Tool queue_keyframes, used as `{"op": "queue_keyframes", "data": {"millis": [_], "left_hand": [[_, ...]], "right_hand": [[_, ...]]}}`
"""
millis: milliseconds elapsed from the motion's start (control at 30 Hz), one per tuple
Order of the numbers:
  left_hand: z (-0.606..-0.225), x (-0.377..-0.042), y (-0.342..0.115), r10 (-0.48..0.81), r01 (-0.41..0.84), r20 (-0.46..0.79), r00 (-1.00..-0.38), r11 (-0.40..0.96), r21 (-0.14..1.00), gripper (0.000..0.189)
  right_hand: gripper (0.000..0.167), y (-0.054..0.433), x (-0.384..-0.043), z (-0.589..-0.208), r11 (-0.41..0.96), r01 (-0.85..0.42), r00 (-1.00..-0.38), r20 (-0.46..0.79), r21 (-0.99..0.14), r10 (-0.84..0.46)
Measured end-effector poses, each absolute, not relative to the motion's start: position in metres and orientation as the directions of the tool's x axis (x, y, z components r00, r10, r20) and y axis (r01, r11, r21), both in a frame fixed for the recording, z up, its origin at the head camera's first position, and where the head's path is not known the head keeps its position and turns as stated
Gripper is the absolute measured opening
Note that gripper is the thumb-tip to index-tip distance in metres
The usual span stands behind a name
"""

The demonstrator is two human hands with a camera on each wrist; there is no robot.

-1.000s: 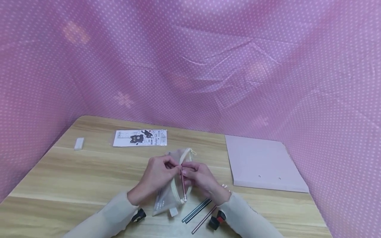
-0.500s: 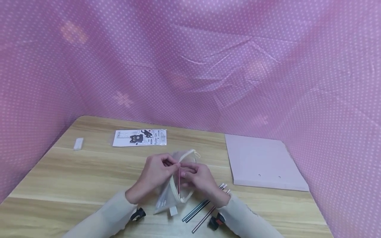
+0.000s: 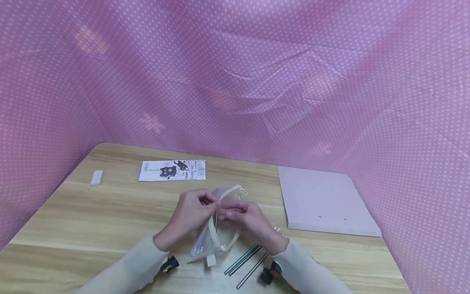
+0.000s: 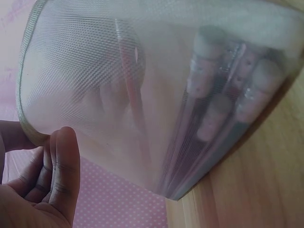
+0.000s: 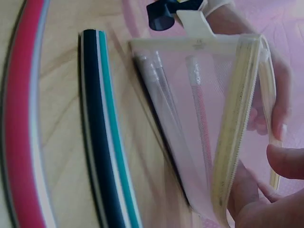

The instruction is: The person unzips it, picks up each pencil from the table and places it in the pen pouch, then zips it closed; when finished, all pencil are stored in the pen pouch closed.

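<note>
The pouch (image 3: 206, 241) is cream-trimmed, the curtain (image 3: 235, 90) pink with white dots.

Passage over tabletop (image 3: 119, 200) between white block (image 3: 96, 178) and ruler packet (image 3: 172, 170), pouch (image 3: 205, 241) gaping; pencils (image 3: 241, 260) obstructing its near right

In the left wrist view, the mesh pouch (image 4: 164, 80) blurs the fingers of my right grip (image 3: 247, 218) and the enclosed pencils (image 4: 198, 80); I cannot confirm their count. The left and bottom edges crop my left grip (image 4: 45, 187). In the head view, my right wrist (image 3: 275, 242) obscures part of the loose pencils (image 3: 251, 271). Fine print on the packet (image 3: 172, 170) is too small to read.
</note>
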State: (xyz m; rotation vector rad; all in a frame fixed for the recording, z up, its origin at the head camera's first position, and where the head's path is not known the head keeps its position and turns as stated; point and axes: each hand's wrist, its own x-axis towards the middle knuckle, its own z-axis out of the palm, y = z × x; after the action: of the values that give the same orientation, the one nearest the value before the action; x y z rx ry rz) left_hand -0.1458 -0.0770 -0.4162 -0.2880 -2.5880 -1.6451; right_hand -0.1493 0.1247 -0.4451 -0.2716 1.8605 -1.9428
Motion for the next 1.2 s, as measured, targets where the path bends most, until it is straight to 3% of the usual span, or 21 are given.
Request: {"op": "queue_keyframes", "data": {"millis": [133,367,633,900,1033,1200], "left_hand": [[-0.416,-0.146,-0.076,0.124,0.201,0.164,-0.979,0.423,0.884,0.004],[-0.416,-0.146,-0.076,0.125,0.191,0.153,-0.98,0.412,0.891,0.005],[-0.414,-0.15,-0.08,0.117,0.191,0.156,-0.981,0.418,0.888,0.007],[-0.414,-0.151,-0.083,0.096,0.152,0.122,-0.988,0.431,0.89,0.008],[-0.414,-0.151,-0.082,0.09,0.139,0.11,-0.99,0.427,0.894,0.007],[-0.414,-0.15,-0.081,0.091,0.129,0.099,-0.991,0.418,0.899,0.007]], "right_hand": [[0.041,0.125,-0.147,-0.444,-0.032,0.243,-0.856,-0.198,-0.97,-0.477],[0.047,0.133,-0.148,-0.441,-0.117,0.254,-0.821,-0.15,-0.96,-0.551],[0.048,0.158,-0.151,-0.428,-0.18,0.247,-0.845,-0.121,-0.952,-0.521],[0.033,0.192,-0.155,-0.432,-0.209,0.205,-0.876,-0.084,-0.956,-0.476],[0.026,0.205,-0.154,-0.434,-0.159,0.189,-0.883,-0.097,-0.969,-0.458],[0.029,0.215,-0.153,-0.436,0.065,0.096,-0.895,-0.115,-0.993,-0.432]]}}
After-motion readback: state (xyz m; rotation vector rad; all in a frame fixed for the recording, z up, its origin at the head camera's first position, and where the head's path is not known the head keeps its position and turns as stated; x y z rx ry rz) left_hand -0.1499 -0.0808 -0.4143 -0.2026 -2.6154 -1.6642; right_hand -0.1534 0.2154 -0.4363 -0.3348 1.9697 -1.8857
